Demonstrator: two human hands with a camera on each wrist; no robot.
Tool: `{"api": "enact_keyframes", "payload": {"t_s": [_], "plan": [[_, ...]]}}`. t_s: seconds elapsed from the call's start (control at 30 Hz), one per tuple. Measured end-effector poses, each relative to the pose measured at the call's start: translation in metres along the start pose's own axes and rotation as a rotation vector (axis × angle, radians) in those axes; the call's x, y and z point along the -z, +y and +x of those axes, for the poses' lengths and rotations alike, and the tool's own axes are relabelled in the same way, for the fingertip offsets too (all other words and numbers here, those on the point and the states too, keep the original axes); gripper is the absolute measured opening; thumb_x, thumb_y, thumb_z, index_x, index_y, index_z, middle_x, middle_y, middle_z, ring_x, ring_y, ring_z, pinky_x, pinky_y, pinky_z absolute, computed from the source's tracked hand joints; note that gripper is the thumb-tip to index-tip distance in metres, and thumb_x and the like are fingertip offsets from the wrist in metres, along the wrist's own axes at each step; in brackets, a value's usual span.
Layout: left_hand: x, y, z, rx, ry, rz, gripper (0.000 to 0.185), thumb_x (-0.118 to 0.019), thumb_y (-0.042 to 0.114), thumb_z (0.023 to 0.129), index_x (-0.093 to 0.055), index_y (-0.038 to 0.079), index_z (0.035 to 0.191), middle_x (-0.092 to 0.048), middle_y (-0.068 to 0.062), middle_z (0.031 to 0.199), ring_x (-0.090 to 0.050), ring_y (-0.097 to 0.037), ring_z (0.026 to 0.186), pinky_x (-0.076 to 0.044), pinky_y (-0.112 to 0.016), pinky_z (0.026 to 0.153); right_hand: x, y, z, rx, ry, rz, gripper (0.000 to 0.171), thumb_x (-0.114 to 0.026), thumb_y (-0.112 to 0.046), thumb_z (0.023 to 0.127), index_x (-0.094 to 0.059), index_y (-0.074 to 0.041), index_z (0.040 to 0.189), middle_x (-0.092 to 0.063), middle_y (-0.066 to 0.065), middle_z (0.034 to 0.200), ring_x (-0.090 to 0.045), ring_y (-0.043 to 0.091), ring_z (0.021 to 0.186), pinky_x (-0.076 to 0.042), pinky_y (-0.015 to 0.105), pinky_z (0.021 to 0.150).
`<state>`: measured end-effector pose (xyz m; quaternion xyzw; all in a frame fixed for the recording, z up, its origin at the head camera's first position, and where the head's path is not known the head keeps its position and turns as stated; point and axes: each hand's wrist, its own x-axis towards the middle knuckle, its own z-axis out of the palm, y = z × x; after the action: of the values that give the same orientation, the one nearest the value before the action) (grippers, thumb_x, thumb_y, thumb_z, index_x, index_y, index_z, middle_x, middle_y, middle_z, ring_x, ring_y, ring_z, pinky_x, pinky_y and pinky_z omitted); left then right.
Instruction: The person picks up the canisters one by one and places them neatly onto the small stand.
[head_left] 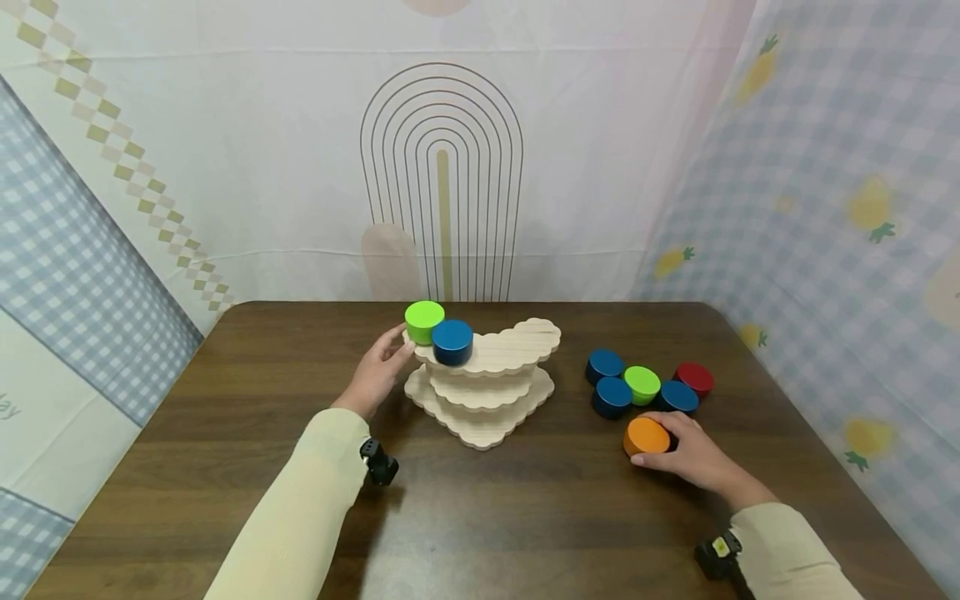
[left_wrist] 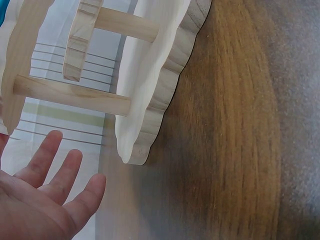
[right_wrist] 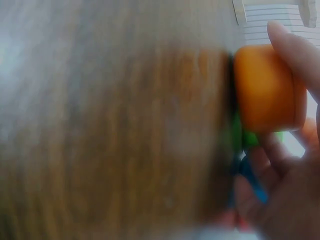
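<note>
A three-tier wooden stand with scalloped shelves (head_left: 483, 379) (left_wrist: 155, 90) sits mid-table. On its top shelf rest a green disc (head_left: 423, 321) and a blue disc (head_left: 452, 341). My left hand (head_left: 381, 367) (left_wrist: 47, 192) is beside the stand's left edge, fingers straight, fingertips near the top shelf, holding nothing. My right hand (head_left: 678, 446) (right_wrist: 285, 150) grips an orange disc (head_left: 646, 436) (right_wrist: 265, 90) on the table, thumb and fingers curled round it.
A cluster of loose discs lies behind my right hand: blue ones (head_left: 604, 365) (head_left: 612, 396) (head_left: 678, 397), a green one (head_left: 642, 384) and a red one (head_left: 694, 378). The brown table (head_left: 225, 433) ends at patterned cloth walls behind and at both sides.
</note>
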<state>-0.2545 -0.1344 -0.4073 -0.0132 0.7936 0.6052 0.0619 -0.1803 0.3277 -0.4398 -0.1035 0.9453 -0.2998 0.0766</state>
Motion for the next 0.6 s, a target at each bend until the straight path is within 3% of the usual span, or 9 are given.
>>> {"api": "enact_keyframes", "payload": {"t_s": [0.3,0.6], "plan": [[-0.001,0.007,-0.005,0.015,-0.007,-0.001,0.061,-0.048,0.043,0.100,-0.027,0.021,0.153,-0.033,-0.017,0.151,-0.034,-0.036,0.137,-0.032,-0.057,0.108,-0.001,-0.011,0.001,0.014,0.039,-0.013,0.071,-0.077,-0.044,0.079,-0.053,0.001,0.130,-0.051,0.020,0.123,-0.046,0.032,0.104,-0.046,0.050,0.085],[0.000,0.002,-0.002,0.006,0.006,0.004,0.060,-0.048,0.043,0.100,-0.028,0.022,0.153,-0.035,-0.016,0.150,-0.034,-0.034,0.136,-0.032,-0.057,0.107,0.003,-0.036,0.006,0.113,0.147,-0.038,0.063,-0.079,-0.040,0.078,-0.059,-0.002,0.124,-0.054,0.015,0.118,-0.045,0.028,0.102,-0.045,0.045,0.081]]}}
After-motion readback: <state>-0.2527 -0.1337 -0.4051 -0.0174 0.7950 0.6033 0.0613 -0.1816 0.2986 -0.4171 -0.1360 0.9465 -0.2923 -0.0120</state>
